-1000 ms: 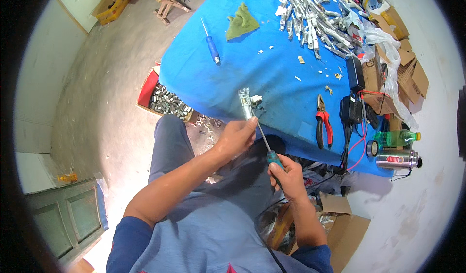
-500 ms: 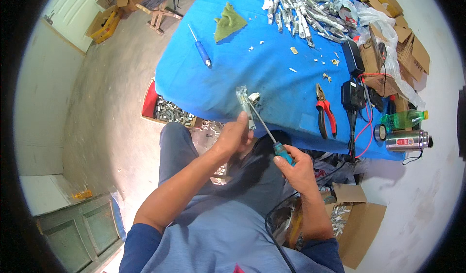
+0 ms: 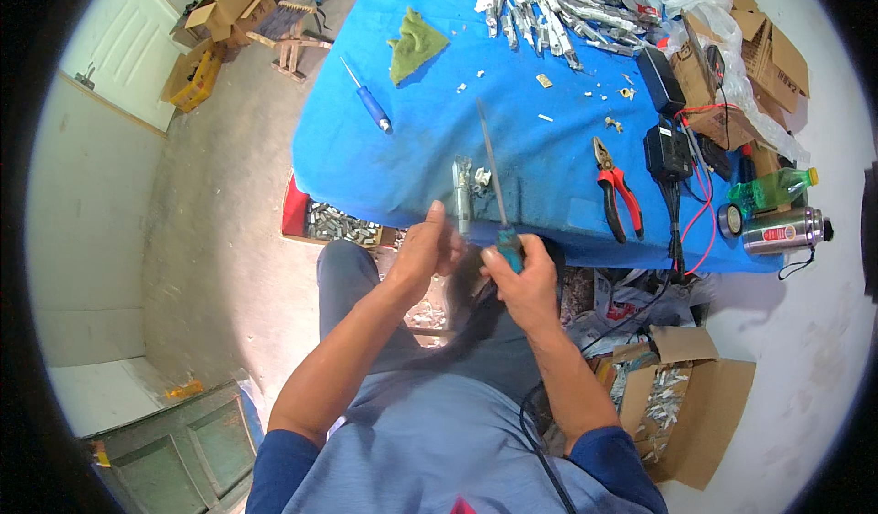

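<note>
A narrow silvery metal fitting [image 3: 462,189] lies at the table's near edge beside a small white-and-dark part [image 3: 482,180]. My left hand [image 3: 425,253] is just left of its lower end, thumb raised away from it and fingers loosely bent; whether a fingertip touches it is unclear. My right hand [image 3: 523,281] grips a teal-handled screwdriver [image 3: 509,244], its shaft angled up over the blue cloth, right of the fitting. Red-handled pliers [image 3: 620,203] lie farther right, and a blue screwdriver [image 3: 370,107] farther left.
The blue-covered table [image 3: 338,166] bears green cloths [image 3: 413,48], several wrapped metal pieces [image 3: 549,16], black adapters [image 3: 665,153], a green bottle [image 3: 768,189] and a steel flask [image 3: 782,230]. Boxes of parts [image 3: 700,422] stand below; a red box [image 3: 294,208] sits left.
My left thumb has moved off the fitting, leftward. My right hand has raised the screwdriver, swinging its shaft upright and away from the fitting. The view has shifted slightly.
</note>
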A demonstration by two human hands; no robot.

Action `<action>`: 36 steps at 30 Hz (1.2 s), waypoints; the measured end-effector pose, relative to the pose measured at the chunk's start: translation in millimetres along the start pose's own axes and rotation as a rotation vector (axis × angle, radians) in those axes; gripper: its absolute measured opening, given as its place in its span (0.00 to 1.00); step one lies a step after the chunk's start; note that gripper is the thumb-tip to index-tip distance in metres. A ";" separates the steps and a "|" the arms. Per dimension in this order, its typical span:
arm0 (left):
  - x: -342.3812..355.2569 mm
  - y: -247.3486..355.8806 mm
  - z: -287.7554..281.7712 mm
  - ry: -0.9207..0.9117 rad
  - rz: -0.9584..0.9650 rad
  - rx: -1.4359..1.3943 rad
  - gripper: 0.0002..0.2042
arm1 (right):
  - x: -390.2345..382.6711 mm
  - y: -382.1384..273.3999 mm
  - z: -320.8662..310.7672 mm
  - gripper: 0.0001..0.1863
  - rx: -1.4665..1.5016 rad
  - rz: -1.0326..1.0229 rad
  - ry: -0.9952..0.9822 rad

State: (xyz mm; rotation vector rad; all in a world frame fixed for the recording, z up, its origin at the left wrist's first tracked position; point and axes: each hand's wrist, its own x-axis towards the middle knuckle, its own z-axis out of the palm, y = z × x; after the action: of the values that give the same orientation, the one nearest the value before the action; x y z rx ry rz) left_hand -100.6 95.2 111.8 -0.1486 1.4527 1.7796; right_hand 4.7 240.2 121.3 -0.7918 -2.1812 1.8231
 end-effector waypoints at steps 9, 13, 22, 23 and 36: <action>-9.5 7.6 -3.4 0.063 0.026 0.096 0.23 | 16.4 -4.1 46.3 0.17 0.176 -0.071 0.126; -11.6 14.7 -16.8 0.100 0.021 0.085 0.26 | 20.9 -22.2 19.5 0.16 0.073 -0.197 0.009; -7.9 30.5 -32.0 0.028 0.026 0.111 0.31 | 71.2 -64.1 -45.4 0.14 -0.150 -0.256 -0.616; -7.3 30.7 -29.7 0.022 0.016 0.112 0.31 | 76.4 -72.7 -49.2 0.16 -0.154 -0.248 -0.689; -5.8 16.1 -6.3 -0.107 0.220 0.415 0.25 | 119.7 -78.6 -49.4 0.15 -0.416 -0.338 -0.567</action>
State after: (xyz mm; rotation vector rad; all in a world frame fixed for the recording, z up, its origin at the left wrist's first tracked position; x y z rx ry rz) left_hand -109.6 86.8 125.2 0.3258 1.7759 1.5834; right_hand -94.3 335.5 184.9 0.0817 -2.8766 1.5695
